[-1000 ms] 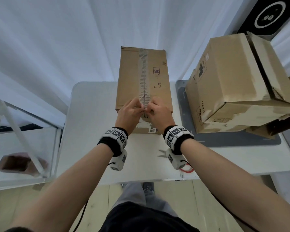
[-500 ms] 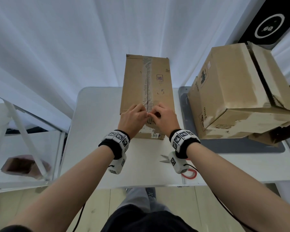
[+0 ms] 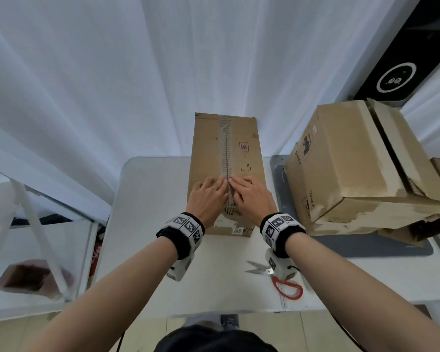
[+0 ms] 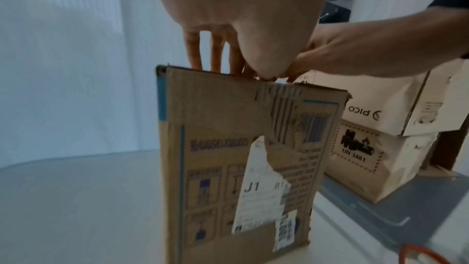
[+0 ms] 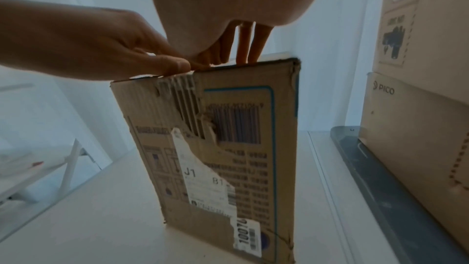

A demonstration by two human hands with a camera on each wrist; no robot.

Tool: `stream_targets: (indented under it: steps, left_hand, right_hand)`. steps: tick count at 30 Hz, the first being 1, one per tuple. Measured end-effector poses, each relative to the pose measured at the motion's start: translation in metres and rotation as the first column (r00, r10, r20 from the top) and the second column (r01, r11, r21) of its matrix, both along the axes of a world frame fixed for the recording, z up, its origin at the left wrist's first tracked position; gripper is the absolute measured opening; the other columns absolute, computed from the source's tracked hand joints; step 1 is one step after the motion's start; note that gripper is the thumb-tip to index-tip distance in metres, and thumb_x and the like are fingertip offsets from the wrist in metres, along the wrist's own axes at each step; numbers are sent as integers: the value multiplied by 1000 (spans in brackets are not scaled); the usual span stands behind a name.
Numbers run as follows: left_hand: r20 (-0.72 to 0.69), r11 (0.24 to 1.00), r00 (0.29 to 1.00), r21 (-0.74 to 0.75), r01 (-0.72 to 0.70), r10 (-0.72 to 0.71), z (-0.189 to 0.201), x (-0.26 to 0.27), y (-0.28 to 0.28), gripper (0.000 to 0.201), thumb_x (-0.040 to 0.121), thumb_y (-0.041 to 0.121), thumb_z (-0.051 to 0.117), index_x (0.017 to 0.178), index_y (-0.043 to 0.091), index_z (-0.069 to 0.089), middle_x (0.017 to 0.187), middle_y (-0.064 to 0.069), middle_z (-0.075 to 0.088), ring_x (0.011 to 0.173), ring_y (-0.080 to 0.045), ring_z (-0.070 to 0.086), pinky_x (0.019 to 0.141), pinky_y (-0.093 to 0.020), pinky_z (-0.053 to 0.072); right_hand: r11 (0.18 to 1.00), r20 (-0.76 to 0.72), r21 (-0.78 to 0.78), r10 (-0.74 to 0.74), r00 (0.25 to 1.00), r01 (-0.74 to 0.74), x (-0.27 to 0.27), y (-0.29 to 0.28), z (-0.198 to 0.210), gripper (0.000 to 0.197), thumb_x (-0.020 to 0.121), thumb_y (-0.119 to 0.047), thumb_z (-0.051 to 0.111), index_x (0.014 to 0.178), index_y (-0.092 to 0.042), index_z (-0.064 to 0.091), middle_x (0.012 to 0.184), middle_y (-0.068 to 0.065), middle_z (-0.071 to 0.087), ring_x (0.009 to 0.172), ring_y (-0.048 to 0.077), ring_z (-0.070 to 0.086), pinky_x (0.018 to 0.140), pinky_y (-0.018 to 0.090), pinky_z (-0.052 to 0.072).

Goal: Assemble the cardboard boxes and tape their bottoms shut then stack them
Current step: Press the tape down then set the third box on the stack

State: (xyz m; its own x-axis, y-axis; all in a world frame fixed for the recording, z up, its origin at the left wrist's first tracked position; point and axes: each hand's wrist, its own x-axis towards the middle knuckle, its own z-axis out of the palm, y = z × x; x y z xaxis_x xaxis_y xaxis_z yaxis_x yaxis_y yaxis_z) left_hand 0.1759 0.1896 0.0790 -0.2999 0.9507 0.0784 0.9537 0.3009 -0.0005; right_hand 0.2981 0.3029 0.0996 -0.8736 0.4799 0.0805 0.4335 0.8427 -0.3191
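A tall brown cardboard box [image 3: 208, 148] stands upright on the white table [image 3: 150, 224], with a strip of tape [image 3: 226, 153] along the seam of its top face. My left hand [image 3: 217, 185] and right hand [image 3: 236, 185] lie side by side on the near end of that seam, straight fingers pressing down on either side of it. The left wrist view has my left fingers [image 4: 215, 53] touching the top edge of the box [image 4: 228, 168]. In the right wrist view my right fingers [image 5: 243, 43] touch the top edge of the box [image 5: 228, 148]. Neither hand holds anything.
Two larger cardboard boxes [image 3: 353, 161] are stacked askew on a grey mat [image 3: 366, 247] at the table's right. Red-handled scissors [image 3: 277, 278] lie near the front edge under my right wrist. A white curtain hangs behind, and a glass-topped stand [image 3: 36, 250] is at the left.
The fingers of both hands have gone from bunched at the near end of the seam to stretched flat a little further along it. The box has stayed put.
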Motion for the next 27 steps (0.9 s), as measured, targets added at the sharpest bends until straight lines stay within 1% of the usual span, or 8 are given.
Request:
stream_targets:
  steps: [5,10,13,17,18,20,22,27]
  left_hand:
    - [-18,998,998,6,66,-65,-3,-4,-4,49,101,32,51,147,16,44,152,-3,45,114,-29,53,85,-44,50]
    - [-24,980,979,0,200,-200,9,-14,7,40,102,27,41,135,9,52,144,-7,47,95,-28,53,78,-44,53]
    - [91,975,971,35,221,-223,11,-27,4,45,100,38,40,133,16,60,139,-2,55,101,-26,54,84,-44,53]
    - [452,994,886,24,104,-104,39,-53,31,25,92,35,63,114,28,73,123,8,63,107,-15,57,97,-40,50]
    - [474,998,879,-13,64,-50,45,-58,40,30,89,36,68,117,28,71,127,9,60,113,-15,55,101,-42,48]
    - [430,991,903,-129,41,18,51,-67,56,63,79,38,78,137,27,55,147,4,45,135,-20,40,115,-44,35]
    - [406,970,912,-240,39,64,52,-74,67,91,71,42,84,149,25,41,158,2,31,145,-24,26,119,-44,25]
    - [360,961,927,-276,-2,106,54,-101,100,84,68,45,86,140,22,49,145,-2,41,136,-23,34,114,-42,32]
  right_hand:
    - [993,128,96,56,990,-69,-1,-2,5,47,104,-32,37,148,-21,45,152,-9,46,122,15,48,100,28,44]
    - [997,47,-49,-62,997,64,-15,13,20,37,98,-27,51,134,-30,56,128,-6,62,107,17,58,89,27,48]
    - [960,162,-249,-92,982,131,-28,27,25,50,92,-34,66,139,-31,49,137,-1,48,117,24,55,93,35,45]
    - [868,302,-432,-116,946,245,-50,48,30,96,70,-40,87,149,-29,34,151,8,29,131,33,46,108,45,43]
    - [865,331,-428,-120,936,262,-54,50,31,104,65,-42,89,150,-29,31,151,9,27,130,34,45,107,47,43]
    - [871,365,-397,-140,920,290,-61,51,31,110,60,-43,92,149,-30,28,145,9,27,126,35,46,100,46,44]
    - [878,373,-370,-158,914,303,-65,51,29,114,57,-42,94,149,-33,28,140,8,30,122,34,47,98,45,45]
    - [853,356,-412,-174,918,321,-65,52,25,103,68,-36,89,151,-33,28,144,7,30,121,34,51,99,45,48]
